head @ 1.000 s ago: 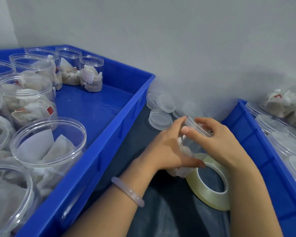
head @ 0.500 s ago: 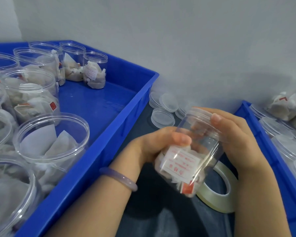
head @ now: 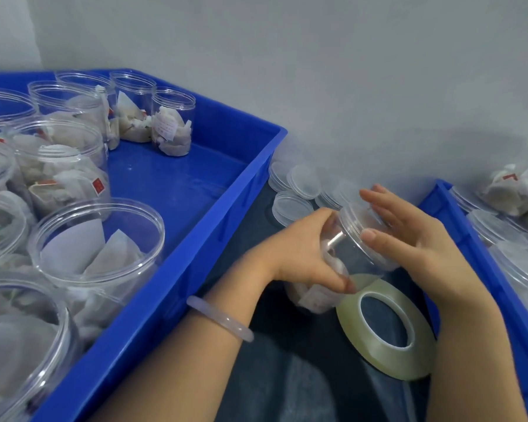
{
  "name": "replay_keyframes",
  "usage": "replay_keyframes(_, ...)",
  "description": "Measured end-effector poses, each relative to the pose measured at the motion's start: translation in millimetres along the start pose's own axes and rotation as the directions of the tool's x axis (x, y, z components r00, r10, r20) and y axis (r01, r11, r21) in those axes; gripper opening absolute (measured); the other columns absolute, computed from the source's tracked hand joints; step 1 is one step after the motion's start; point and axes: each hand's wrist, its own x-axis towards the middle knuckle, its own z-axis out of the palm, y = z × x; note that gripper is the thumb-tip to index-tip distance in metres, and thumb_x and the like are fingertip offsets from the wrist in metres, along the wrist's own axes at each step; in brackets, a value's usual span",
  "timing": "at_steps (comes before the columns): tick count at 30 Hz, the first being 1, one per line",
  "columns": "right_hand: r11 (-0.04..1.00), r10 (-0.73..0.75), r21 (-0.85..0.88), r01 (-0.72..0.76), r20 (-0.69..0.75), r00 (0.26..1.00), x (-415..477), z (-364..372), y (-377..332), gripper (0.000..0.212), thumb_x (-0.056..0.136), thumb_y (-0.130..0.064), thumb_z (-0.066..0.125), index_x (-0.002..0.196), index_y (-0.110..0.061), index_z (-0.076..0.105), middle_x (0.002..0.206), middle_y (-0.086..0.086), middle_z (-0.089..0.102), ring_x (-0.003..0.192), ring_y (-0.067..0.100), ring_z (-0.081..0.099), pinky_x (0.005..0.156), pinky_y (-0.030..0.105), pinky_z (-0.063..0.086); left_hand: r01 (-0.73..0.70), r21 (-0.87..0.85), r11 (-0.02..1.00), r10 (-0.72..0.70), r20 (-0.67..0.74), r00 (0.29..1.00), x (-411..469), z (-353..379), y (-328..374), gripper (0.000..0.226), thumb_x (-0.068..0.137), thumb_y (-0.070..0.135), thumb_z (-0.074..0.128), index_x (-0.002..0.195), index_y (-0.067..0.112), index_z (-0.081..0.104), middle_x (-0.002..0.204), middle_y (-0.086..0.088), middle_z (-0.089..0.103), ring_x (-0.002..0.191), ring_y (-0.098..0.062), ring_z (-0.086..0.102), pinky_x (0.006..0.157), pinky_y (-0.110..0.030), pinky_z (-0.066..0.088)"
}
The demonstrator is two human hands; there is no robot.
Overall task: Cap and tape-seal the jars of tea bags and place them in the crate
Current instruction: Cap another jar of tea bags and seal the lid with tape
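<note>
Centre, over dark tabletop [head: 287,379]: clear jar [head: 349,258] of tea bags, tilted, mouth toward far right, base low on near left. Gripped round the body by left hand [head: 302,254], fingers curled tight on its near side, pale bracelet [head: 220,321] on that wrist. Capped with clear lid [head: 355,219], pinched at the rim by right hand [head: 415,239], thumb on the near edge, fingers fairly straight over the far side. Can't tell how far screwed down.

Just near-right of jar base: tape roll [head: 352,321], flat on the tabletop, its far-left edge overlapped by the jar in view. Touching or not, can't tell.

Far side, against grey wall [head: 317,86]: heap of loose lids [head: 291,207].

Left: big blue crate [head: 195,269], packed along its left part with open jars [head: 95,239] of tea bags, upright.

Right: second blue crate [head: 470,248], holding capped jars [head: 497,229], a few tipped over at the far end.
</note>
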Motion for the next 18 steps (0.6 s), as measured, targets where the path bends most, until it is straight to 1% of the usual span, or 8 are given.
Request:
replay_keyframes(3,0.999,-0.050,-0.001,0.050,-0.017,0.999,3.9,8.6,2.9,0.052,0.060,-0.047,0.080,0.109,-0.043,0.063,0.109,-0.023,0.067,0.107,-0.007,0.059,0.090,0.016,0.048,0.032,-0.084,0.996,-0.029,0.026,0.999,2.1,4.6,-3.7,0.071,0.063,0.014,0.087,0.120,0.023,0.046,0.116,0.012,0.058,0.108,-0.003,0.057,0.091,-0.027,0.048)
replay_keyframes(5,0.996,-0.029,-0.085,0.020,-0.098,0.995,8.9,16.9,3.3,0.055,0.059,-0.055,0.073,0.112,-0.045,0.059,0.106,-0.034,0.062,0.102,-0.017,0.054,0.080,0.006,0.042,0.025,0.029,0.999,-0.022,-0.109,0.994,3.5,12.9,-2.3,0.070,0.059,0.024,0.087,0.115,0.032,0.045,0.108,0.020,0.055,0.098,0.000,0.057,0.078,-0.020,0.046)
replay_keyframes(7,0.974,0.046,-0.215,-0.078,-0.152,0.987,13.8,19.5,6.0,0.072,0.064,-0.064,0.066,0.131,-0.041,0.051,0.121,-0.024,0.055,0.109,-0.007,0.051,0.082,0.012,0.035,0.023,0.301,0.953,0.058,-0.259,0.964,6.1,18.5,-1.3,0.091,0.057,0.038,0.085,0.133,0.033,0.036,0.128,0.016,0.048,0.112,-0.008,0.052,0.084,-0.022,0.042)
replay_keyframes(9,0.933,0.136,-0.306,-0.188,-0.183,0.974,14.9,21.5,7.4,0.092,0.061,-0.080,0.056,0.140,-0.036,0.042,0.132,-0.007,0.053,0.118,0.011,0.050,0.081,0.020,0.034,0.013,0.412,0.911,0.114,-0.282,0.953,7.3,19.4,-1.8,0.100,0.057,0.041,0.085,0.139,0.034,0.028,0.136,0.013,0.043,0.119,-0.010,0.048,0.090,-0.024,0.041)
replay_keyframes(11,0.932,0.134,-0.299,-0.204,-0.238,0.962,15.1,23.7,5.9,0.082,0.065,-0.079,0.059,0.135,-0.036,0.050,0.125,0.000,0.058,0.111,0.015,0.053,0.077,0.022,0.038,-0.014,0.237,0.971,0.073,-0.241,0.968,3.8,13.8,1.0,0.086,0.056,0.032,0.086,0.126,0.036,0.037,0.118,0.015,0.052,0.108,-0.009,0.055,0.090,-0.030,0.050)
replay_keyframes(14,0.991,0.011,-0.130,-0.028,-0.131,0.991,11.3,18.9,3.1,0.046,0.072,-0.047,0.072,0.117,-0.043,0.063,0.113,0.000,0.064,0.104,0.011,0.059,0.091,0.031,0.047,-0.035,-0.158,0.987,0.030,-0.035,0.999,-1.5,-0.6,1.2,0.069,0.061,0.006,0.084,0.118,0.017,0.049,0.109,0.006,0.058,0.102,-0.011,0.058,0.090,-0.029,0.049)
replay_keyframes(16,0.986,-0.121,0.116,0.118,0.018,0.993,6.7,8.9,1.5,0.040,0.066,-0.038,0.074,0.106,-0.042,0.070,0.104,0.002,0.071,0.094,0.015,0.067,0.083,0.028,0.053,0.012,-0.418,0.908,0.087,0.218,0.972,-5.4,-4.9,2.2,0.062,0.060,0.008,0.076,0.117,0.007,0.051,0.110,-0.008,0.059,0.104,-0.023,0.055,0.089,-0.031,0.046)
replay_keyframes(18,0.916,-0.250,0.351,0.195,0.118,0.961,2.0,2.8,1.5,0.041,0.066,-0.029,0.066,0.107,-0.032,0.073,0.093,0.007,0.073,0.074,0.032,0.066,0.069,0.030,0.055,0.137,-0.593,0.793,0.159,0.418,0.894,-8.4,-6.1,1.2,0.068,0.057,0.018,0.069,0.120,0.000,0.051,0.106,-0.015,0.057,0.101,-0.032,0.053,0.086,-0.036,0.044)
